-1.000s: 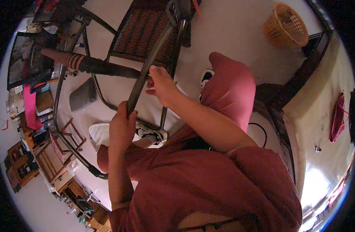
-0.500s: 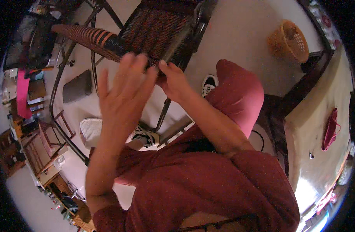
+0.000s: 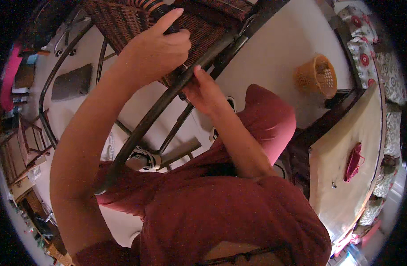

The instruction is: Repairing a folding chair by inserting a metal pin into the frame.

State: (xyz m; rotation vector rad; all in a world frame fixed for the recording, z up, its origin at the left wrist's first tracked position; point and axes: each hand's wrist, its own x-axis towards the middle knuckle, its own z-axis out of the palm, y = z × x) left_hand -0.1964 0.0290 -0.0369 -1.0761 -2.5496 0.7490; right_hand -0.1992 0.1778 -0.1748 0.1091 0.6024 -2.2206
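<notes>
A chair with brown-and-black woven seat and dark tubular frame lies close in front of me, its long tube slanting across my lap. My left hand is above the weave, index finger stretched forward and the others bent, at a dark banded piece with orange rings; what those fingers grip is hidden. My right hand is lower, under the slanting tube, thumb up against it and fingers closed around the frame, partly hidden.
An orange basket stands on the floor at right, beside a pale-topped table with a pink item on it and patterned cushions behind. A grey pad lies at left, near wooden furniture. My legs and shoes are below the frame.
My left hand has left the tube, opened and risen forward to the banded piece, fingers now bent. My right hand stays at the tube. The chair frame has shifted nearer, and the view has shifted.
</notes>
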